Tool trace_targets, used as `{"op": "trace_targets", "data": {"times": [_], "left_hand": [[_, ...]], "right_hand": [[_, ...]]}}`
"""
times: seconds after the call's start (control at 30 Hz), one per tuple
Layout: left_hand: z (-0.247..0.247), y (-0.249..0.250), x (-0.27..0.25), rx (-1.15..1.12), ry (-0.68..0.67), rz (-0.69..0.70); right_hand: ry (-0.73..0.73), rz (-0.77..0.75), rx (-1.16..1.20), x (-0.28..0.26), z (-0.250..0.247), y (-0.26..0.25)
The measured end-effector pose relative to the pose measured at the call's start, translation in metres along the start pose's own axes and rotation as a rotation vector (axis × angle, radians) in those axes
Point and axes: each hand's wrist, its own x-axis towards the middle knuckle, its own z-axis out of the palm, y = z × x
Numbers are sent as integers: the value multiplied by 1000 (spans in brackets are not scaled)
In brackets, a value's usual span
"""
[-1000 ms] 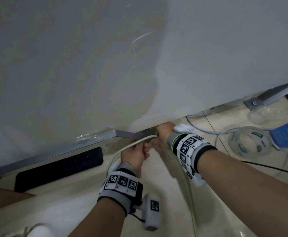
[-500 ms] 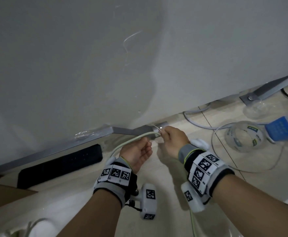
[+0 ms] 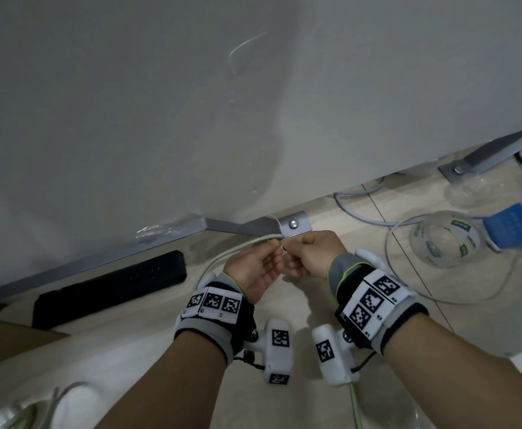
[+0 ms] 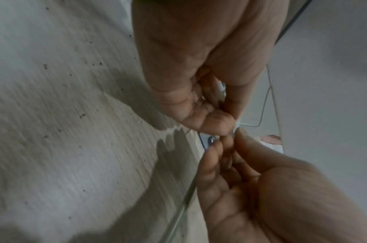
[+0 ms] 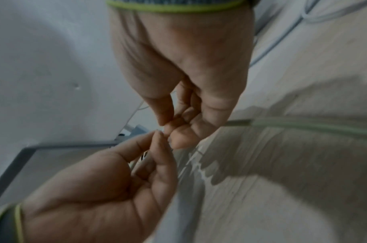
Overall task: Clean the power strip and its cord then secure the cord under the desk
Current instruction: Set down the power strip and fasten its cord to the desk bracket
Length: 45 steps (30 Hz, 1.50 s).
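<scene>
The black power strip (image 3: 111, 286) lies on the floor under the desk's grey rail. Its pale green cord (image 3: 222, 255) arcs up from the floor to my hands, just in front of a metal foot bracket (image 3: 295, 224). My left hand (image 3: 276, 243) pinches the cord's top between thumb and fingers. My right hand (image 3: 290, 244) meets it fingertip to fingertip and pinches a thin pale strip at the cord; what the strip is I cannot tell. The left wrist view shows my left hand (image 4: 230, 125) above the cord (image 4: 186, 197). Behind my right hand (image 5: 167, 126), the cord (image 5: 303, 125) runs off to the right.
A white desk panel (image 3: 191, 103) fills the upper view. On the floor to the right lie a clear tape roll (image 3: 445, 239), a blue box (image 3: 513, 221) and grey cables (image 3: 355, 212). Brown cardboard (image 3: 6, 342) sits at the left edge.
My right hand has pulled back from under the panel's edge and now meets the left hand at the bracket. Both hands have come together on the cord's top.
</scene>
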Motion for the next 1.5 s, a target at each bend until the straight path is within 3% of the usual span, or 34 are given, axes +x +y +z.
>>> {"op": "trace_targets", "data": {"times": [0.13,0.33,0.63,1.17,1.33,1.5], "left_hand": [[-2,-3,1,5,-60,15],[-4,-8,3,3,-90,54],[-2,-13,1,3,-82,70],[-4,-19,-2,41,25,165],[-6,-17,-5,58,49,146],[-6,-15,-5,109,95,182]], "right_hand": [[-49,47,189,0,0,2],[-100,69,247,-2,-2,1],[-25,0,282,-5,6,7],[29,-84,141,-7,16,13],[67,-60,218,-6,17,12],[-7,25,334,-9,16,9]]}}
